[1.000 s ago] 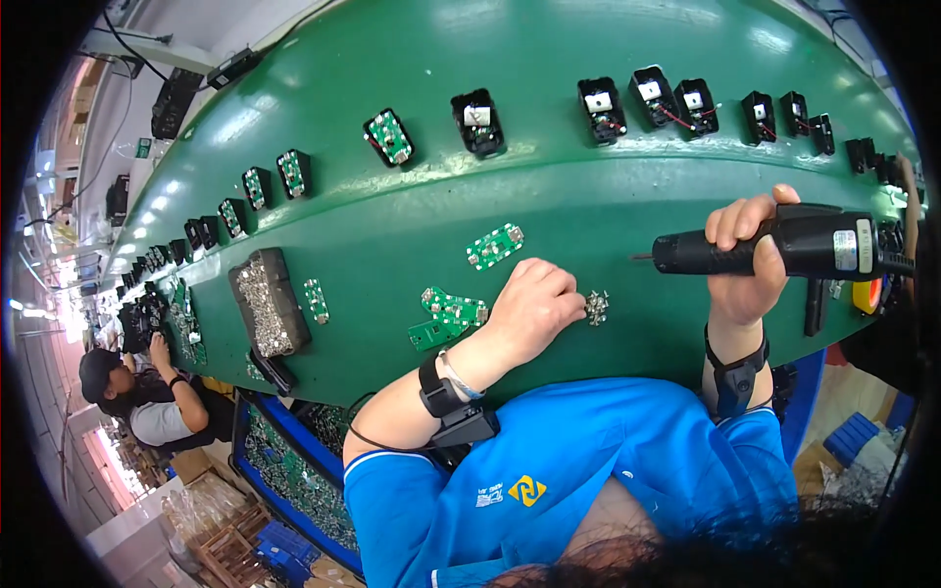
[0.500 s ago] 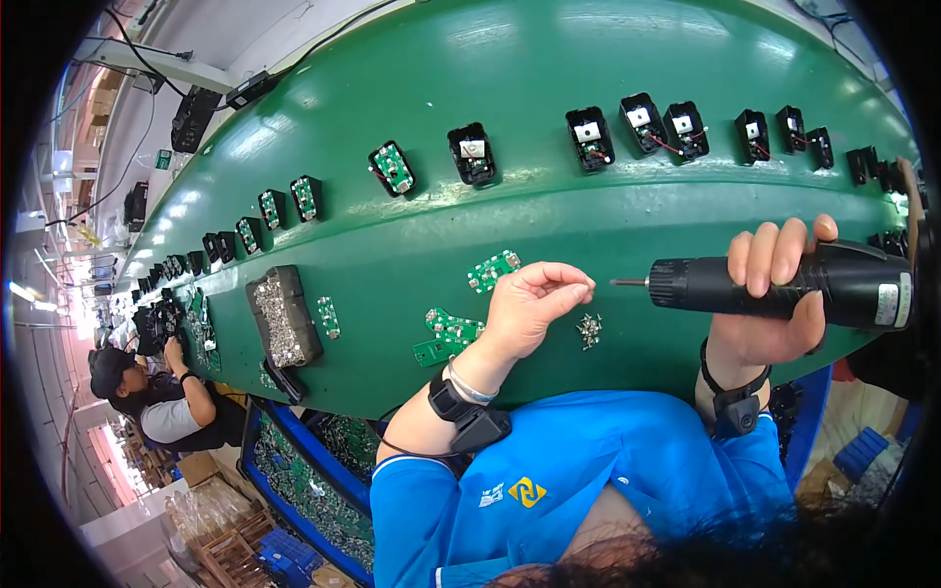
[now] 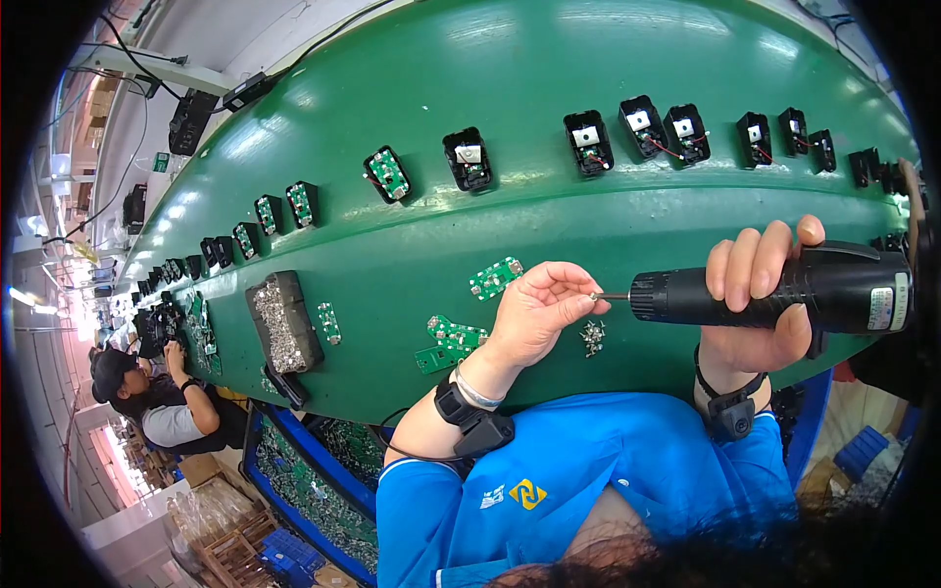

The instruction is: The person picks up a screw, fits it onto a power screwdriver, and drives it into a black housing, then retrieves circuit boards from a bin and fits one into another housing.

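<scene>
My right hand (image 3: 755, 279) is wrapped round a black electric screwdriver (image 3: 676, 296), held level with its bit pointing left. The bit's tip meets the pinched thumb and forefinger of my left hand (image 3: 537, 312). Between those fingertips sits a small screw (image 3: 594, 296), mostly covered. Just below them, a small pile of screws (image 3: 592, 338) lies on the green table (image 3: 549, 230). Beside my left hand is a green circuit board (image 3: 495, 278), and more circuit boards (image 3: 453, 336) lie by my left wrist.
A dark tray full of screws (image 3: 282, 325) stands to the left, with a narrow circuit board (image 3: 329, 323) beside it. Black housings (image 3: 468, 159) with boards or wires inside line the far side. At far left a co-worker (image 3: 162, 397) sits. Blue-edged bins (image 3: 314, 490) hold boards below the table.
The screwdriver has moved left, bringing its bit from a small gap to my left fingertips. My left hand has shifted slightly, still pinching. A few housings have moved slightly in view.
</scene>
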The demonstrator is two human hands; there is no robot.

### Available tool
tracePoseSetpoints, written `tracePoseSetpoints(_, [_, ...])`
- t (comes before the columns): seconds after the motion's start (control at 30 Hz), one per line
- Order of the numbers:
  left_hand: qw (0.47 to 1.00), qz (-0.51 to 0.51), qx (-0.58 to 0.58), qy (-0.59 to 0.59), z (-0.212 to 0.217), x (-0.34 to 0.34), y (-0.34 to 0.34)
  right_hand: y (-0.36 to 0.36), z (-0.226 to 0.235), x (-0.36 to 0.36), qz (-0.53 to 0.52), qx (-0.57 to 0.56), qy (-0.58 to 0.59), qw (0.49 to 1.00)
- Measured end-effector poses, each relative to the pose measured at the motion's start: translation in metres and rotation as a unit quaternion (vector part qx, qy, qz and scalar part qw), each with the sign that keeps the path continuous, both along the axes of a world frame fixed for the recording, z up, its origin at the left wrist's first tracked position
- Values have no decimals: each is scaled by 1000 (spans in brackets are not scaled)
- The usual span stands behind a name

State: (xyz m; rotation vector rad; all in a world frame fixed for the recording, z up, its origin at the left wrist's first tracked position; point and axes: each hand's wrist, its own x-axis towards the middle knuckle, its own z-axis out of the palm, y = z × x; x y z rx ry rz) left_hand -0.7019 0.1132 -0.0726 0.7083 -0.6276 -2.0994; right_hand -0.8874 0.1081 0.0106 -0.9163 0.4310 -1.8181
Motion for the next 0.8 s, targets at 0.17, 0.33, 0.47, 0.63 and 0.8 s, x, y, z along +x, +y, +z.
tracePoseSetpoints(0.17, [999,-9,-25,-22,2,-3,-1,1,3,-2,-2,3,2,1000])
tracePoseSetpoints(0.33, [994,-36,-59,-79,5,-5,-4,1,4,-3,-1,-3,16,1000])
tracePoseSetpoints(0.47, [993,-60,-65,-79,5,-3,-4,-1,3,-3,8,-9,15,1000])
tracePoseSetpoints(0.63, [996,-31,-62,-51,3,-6,-6,-1,5,-4,4,-1,8,1000])
tracePoseSetpoints(0.8, [999,-25,36,31,5,-6,-6,-2,3,-5,9,-9,13,1000])
